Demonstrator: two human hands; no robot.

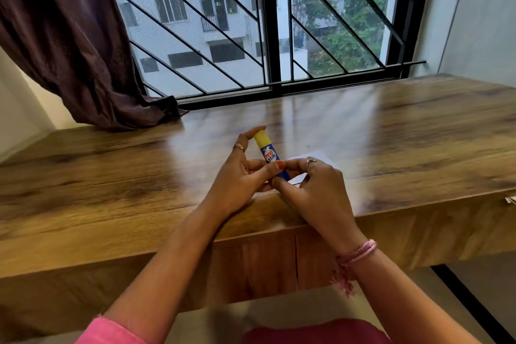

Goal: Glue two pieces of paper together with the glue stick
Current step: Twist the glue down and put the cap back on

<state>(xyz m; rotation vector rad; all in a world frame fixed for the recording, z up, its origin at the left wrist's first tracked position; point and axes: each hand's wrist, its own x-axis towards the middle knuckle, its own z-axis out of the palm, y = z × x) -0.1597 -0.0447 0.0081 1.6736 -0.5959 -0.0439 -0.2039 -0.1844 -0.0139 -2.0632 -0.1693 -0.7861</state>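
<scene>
A glue stick point(267, 151) with a blue body and a yellow cap is held upright, tilted a little to the left, above the near edge of the wooden table point(405, 131). My left hand point(240, 176) grips its body, thumb across the front and a fingertip on the cap. My right hand point(312, 184) pinches the lower end of the stick. White paper point(318, 156) lies flat on the table just behind my right hand, mostly hidden by it. The cap is on the stick.
A dark curtain point(83, 50) hangs at the left and rests on the table's back corner. A barred window point(268, 36) runs along the far edge. A white wall point(480, 14) closes the right side. Drawer fronts point(279, 257) sit below the near table edge.
</scene>
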